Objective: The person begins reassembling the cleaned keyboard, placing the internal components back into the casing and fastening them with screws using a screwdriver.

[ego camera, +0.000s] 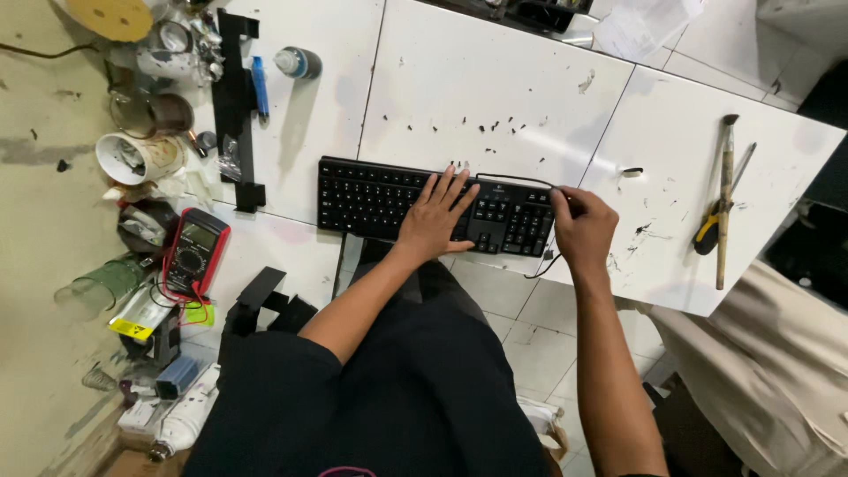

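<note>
While the left hand (435, 223) lies flat, fingers spread, on the black keyboard (389, 201), the right hand (580, 225) is pinched shut on its black cable (517, 179).
Keyboard sits near the front edge of the white table (495, 79); a red multimeter (196, 252) lies well to the left, a screwdriver (717, 219) well to the right.

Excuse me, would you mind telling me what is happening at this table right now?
A seated person has a black keyboard lying on a white table. The left hand lies flat on the keys, while the right hand pinches the keyboard's black cable at the right end. A red multimeter sits off to the left, and a screwdriver lies to the right.
</note>
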